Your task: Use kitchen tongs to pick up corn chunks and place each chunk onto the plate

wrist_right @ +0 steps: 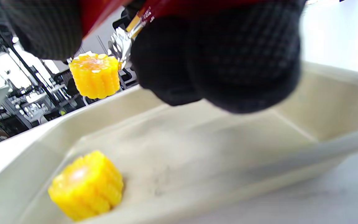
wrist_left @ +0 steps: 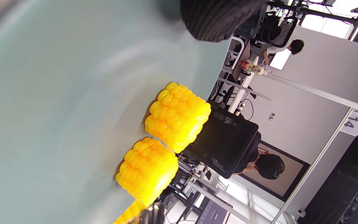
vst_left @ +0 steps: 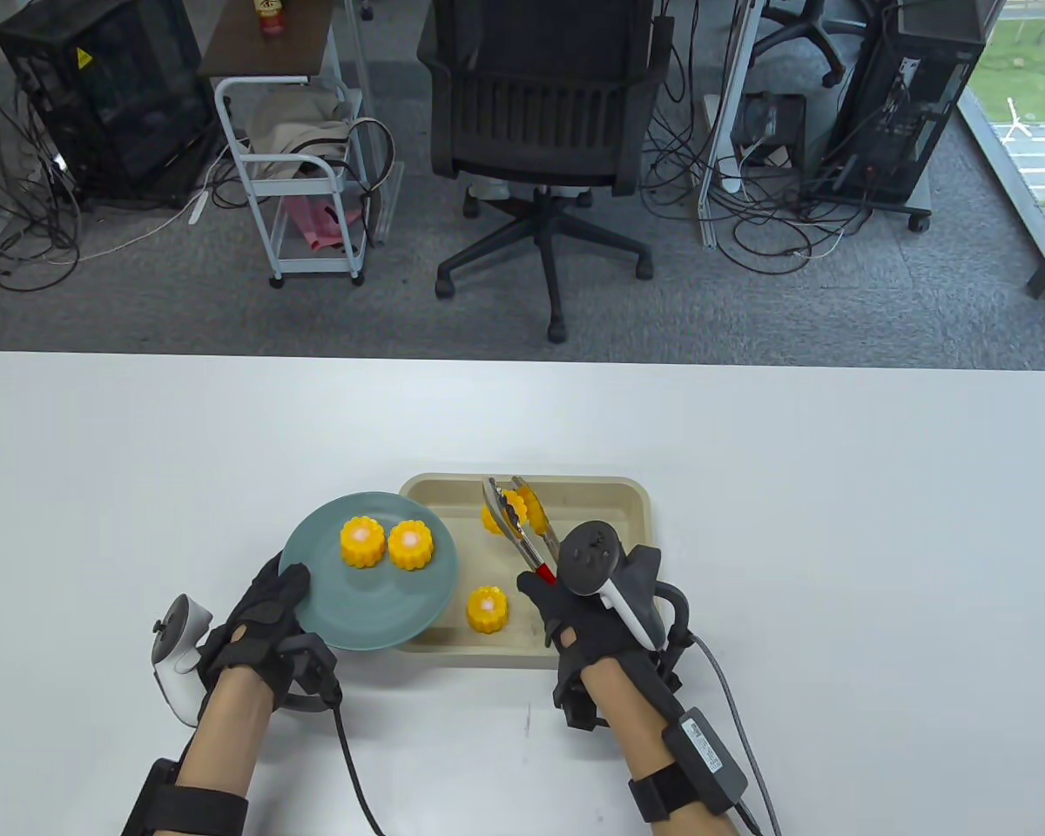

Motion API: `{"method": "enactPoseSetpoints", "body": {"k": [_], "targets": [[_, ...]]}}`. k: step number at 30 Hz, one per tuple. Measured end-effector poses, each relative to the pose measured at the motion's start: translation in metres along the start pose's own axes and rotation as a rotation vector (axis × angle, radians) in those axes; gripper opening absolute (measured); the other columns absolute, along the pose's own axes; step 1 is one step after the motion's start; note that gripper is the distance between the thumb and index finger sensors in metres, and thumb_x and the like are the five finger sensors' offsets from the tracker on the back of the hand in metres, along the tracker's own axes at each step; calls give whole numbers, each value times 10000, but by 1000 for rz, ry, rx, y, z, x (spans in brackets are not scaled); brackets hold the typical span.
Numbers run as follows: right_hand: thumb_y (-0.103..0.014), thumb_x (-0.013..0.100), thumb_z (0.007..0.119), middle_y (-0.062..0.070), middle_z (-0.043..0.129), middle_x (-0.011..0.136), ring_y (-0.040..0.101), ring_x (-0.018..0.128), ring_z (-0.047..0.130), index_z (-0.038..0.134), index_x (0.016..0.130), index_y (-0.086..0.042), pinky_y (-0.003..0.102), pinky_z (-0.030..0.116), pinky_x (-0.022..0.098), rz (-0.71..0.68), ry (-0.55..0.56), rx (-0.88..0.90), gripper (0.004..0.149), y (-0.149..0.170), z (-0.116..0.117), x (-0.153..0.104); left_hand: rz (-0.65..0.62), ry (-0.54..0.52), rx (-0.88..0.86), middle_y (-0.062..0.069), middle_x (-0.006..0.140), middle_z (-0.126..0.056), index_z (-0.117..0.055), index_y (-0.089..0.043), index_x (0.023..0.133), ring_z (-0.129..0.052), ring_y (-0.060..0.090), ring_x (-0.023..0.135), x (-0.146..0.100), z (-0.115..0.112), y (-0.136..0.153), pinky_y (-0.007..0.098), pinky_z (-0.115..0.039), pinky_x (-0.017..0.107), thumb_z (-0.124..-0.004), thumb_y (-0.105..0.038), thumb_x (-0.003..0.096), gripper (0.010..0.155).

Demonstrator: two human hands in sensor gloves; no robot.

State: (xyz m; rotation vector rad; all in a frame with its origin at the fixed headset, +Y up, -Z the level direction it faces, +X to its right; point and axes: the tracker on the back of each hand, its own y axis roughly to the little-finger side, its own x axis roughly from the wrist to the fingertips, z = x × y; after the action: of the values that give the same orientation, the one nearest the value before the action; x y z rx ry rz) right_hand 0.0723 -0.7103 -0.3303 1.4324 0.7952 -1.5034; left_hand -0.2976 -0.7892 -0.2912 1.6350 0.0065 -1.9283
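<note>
On the white table (vst_left: 836, 488), with a black office chair (vst_left: 540, 131) behind, my right hand (vst_left: 575, 618) clenches red-handled steel tongs (vst_left: 518, 527) around a yellow corn chunk (wrist_right: 94, 74) over the beige tray (vst_left: 627, 505). My left hand (vst_left: 261, 618) grips the teal plate (vst_left: 374, 610) bearing two chunks (wrist_left: 163, 146); only the left wrist view shows people.

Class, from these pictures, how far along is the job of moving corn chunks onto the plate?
Done: two yellow corn chunks stand on the round grey-green plate, held by the left hand. In hand: the right hand grips red-handled metal tongs clamping a third chunk over the beige tray. Left: one chunk in the tray.
</note>
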Motion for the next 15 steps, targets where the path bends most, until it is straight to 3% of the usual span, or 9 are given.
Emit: {"method": "enactPoseSetpoints", "body": {"k": [7,15], "targets": [[-663,431,757,-2,877,886,43,335,1084,607,1029,-221,295,988,229,-136,71,122,759,-36,-22,-29,3,-2,3,127,955,-769,-481,-245,1056,-1000,392,754,1,0,1,476,-934,486,-655,-310,526,561],[-667,422,768,-2,878,890,42,338,1084,615,1030,-236,296,986,235,-344,67,26,761,-87,-7,-72,4,5,-5,128,955,-768,-481,-246,1056,-1000,393,755,0,0,1,477,-933,487,-654,-311,527,561]]}}
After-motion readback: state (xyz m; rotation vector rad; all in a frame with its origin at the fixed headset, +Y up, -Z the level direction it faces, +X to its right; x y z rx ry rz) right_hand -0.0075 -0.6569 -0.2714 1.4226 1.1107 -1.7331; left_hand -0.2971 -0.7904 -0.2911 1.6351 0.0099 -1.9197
